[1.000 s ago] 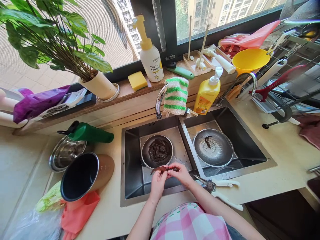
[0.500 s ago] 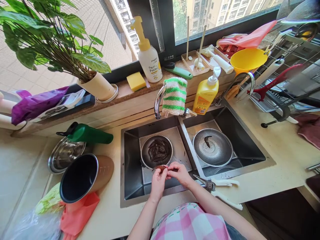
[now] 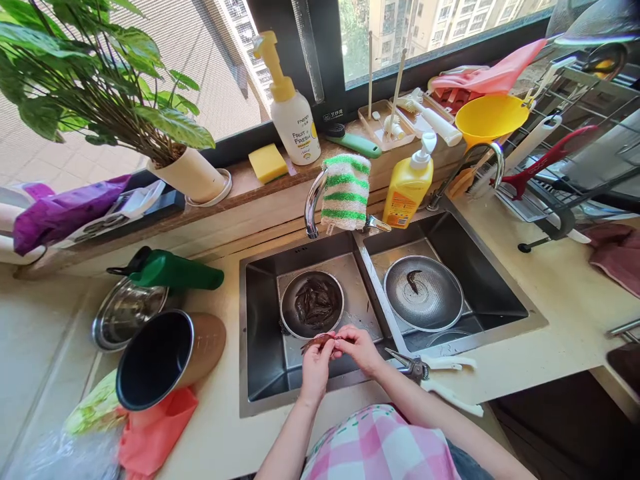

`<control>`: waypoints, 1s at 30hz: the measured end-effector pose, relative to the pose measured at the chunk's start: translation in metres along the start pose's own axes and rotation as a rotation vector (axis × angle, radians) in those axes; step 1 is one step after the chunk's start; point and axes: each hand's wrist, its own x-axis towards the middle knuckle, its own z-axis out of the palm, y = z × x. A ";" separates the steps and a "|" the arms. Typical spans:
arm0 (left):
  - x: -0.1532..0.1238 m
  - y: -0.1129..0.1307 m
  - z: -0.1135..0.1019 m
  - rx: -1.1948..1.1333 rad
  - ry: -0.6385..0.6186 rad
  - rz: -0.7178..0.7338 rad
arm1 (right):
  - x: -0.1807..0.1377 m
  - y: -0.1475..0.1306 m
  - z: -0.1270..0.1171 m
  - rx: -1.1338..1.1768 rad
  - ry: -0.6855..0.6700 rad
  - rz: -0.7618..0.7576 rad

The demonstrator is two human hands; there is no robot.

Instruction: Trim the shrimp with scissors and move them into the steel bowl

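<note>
Over the front of the left basin, my left hand (image 3: 316, 363) is closed around a reddish-brown shrimp (image 3: 317, 341). My right hand (image 3: 358, 348) pinches the same shrimp at its right end, fingertips touching those of the left. Just beyond the hands, a round metal strainer (image 3: 341, 319) sits in the left basin with several dark shrimp (image 3: 316, 301) heaped inside. One dark curved shrimp (image 3: 414, 281) lies in a second metal strainer (image 3: 440, 303) in the right basin. White-handled scissors (image 3: 425, 369) rest on the counter and sink edge, right of my right hand.
The double sink (image 3: 243, 347) has a faucet (image 3: 312, 207) draped with a green-striped cloth (image 3: 346, 192). A yellow pump bottle (image 3: 409, 187) stands behind. At left are a deep pot (image 3: 210, 347), a green bottle (image 3: 175, 269) and a steel bowl (image 3: 107, 320). A dish rack (image 3: 565, 173) stands at right.
The shrimp has turned slightly between my fingers, and more of its left end shows. Both hands keep their hold at nearly the same place. The view has shifted a little.
</note>
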 end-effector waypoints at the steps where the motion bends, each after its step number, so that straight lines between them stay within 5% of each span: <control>1: 0.000 0.000 0.000 -0.003 0.000 -0.001 | 0.000 0.000 0.000 0.005 0.006 0.001; 12: -0.002 0.005 0.003 -0.005 -0.027 -0.005 | 0.001 -0.001 0.004 0.190 0.037 0.160; 30: 0.001 0.009 -0.004 0.170 -0.064 0.061 | 0.002 -0.002 0.004 0.195 -0.025 0.145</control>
